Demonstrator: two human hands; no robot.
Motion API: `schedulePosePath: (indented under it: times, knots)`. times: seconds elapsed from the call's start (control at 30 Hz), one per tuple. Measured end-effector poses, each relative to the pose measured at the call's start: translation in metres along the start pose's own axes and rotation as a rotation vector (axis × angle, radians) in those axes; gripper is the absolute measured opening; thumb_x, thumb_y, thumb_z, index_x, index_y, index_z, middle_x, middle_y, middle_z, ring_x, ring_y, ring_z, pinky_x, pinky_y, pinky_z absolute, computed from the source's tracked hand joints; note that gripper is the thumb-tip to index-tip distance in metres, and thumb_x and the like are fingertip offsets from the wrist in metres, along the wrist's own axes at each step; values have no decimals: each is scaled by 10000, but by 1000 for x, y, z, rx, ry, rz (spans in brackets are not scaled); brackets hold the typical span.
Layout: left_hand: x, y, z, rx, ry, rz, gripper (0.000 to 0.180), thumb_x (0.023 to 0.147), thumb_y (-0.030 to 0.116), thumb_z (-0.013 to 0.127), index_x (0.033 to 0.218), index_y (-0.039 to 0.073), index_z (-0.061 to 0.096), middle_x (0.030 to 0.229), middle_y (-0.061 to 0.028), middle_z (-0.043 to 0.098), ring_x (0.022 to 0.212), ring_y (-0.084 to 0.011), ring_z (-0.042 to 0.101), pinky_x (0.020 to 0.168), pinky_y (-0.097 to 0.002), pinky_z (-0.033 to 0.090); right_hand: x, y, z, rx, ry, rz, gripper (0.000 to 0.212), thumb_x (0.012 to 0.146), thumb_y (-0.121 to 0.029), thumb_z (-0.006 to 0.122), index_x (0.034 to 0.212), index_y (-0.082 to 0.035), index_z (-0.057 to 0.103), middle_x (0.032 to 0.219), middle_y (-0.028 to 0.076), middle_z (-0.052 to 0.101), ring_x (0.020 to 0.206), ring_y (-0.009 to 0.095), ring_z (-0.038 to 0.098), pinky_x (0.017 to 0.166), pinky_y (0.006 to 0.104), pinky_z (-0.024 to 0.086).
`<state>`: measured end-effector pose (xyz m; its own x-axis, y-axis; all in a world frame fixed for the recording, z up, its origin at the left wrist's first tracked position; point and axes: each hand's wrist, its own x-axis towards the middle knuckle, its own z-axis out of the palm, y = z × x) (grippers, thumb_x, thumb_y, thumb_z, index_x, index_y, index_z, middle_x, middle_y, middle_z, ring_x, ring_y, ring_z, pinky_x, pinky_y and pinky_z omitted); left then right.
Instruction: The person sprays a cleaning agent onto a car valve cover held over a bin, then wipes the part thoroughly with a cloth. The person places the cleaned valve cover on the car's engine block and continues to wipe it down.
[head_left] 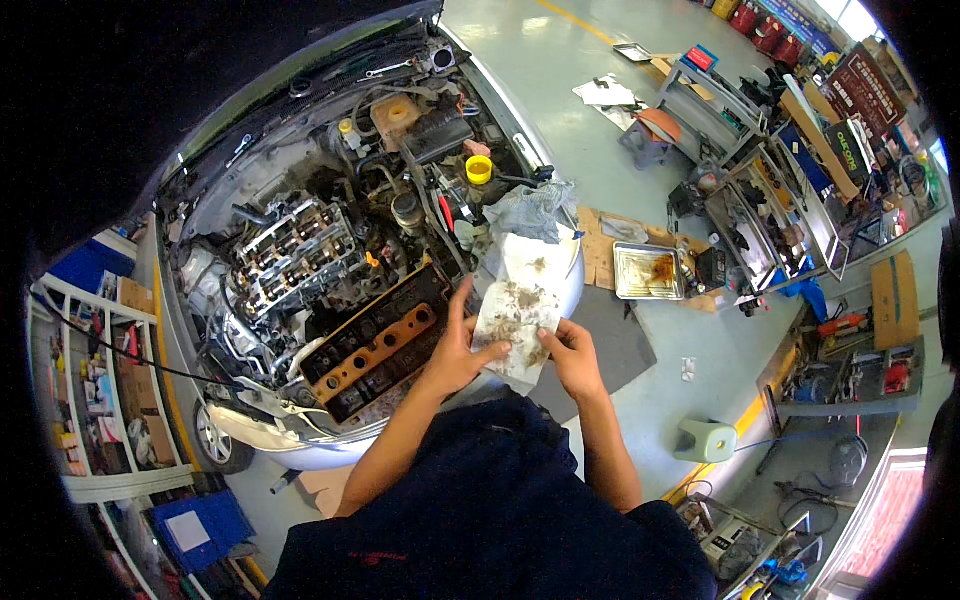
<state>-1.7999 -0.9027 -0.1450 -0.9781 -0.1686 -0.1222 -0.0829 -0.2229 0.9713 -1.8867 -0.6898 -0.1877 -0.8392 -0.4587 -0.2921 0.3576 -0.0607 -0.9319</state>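
Paper (516, 325), white and smudged, sits between the left hand (462, 352) and right hand (574, 362), pinched at both side edges. An oblong engine cover (385, 345) edges close on the left hand's left; floor (660, 400) spreads rightward toward a pale stool (707, 441).

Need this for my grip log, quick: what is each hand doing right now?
Left hand: holding the left side of a stained white paper towel.
Right hand: holding the same towel's right side.
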Motion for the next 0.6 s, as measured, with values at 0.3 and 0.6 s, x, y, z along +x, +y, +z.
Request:
schedulePosePath:
  times: [0.3, 0.6]
  knots:
    - [-4, 0, 7, 557, -5, 205, 529, 875, 49, 786, 1392, 58, 679, 1285, -202, 742, 1148, -328, 740, 983, -389, 565, -26, -30, 11, -176, 77, -212, 644, 909, 49, 744, 1514, -12, 535, 1174, 161, 761, 1064, 200, 728, 920, 329, 576]
    - [-2, 7, -4, 649, 29, 134, 172, 901, 101, 809, 1058, 32, 799, 952, -107, 711, 950, -229, 715, 849, -363, 539, -19, -36, -10, -632, 0, -245, 241, 921, -66, 788, 1138, 37, 764, 979, 81, 757, 885, 136, 682, 822, 315, 533]
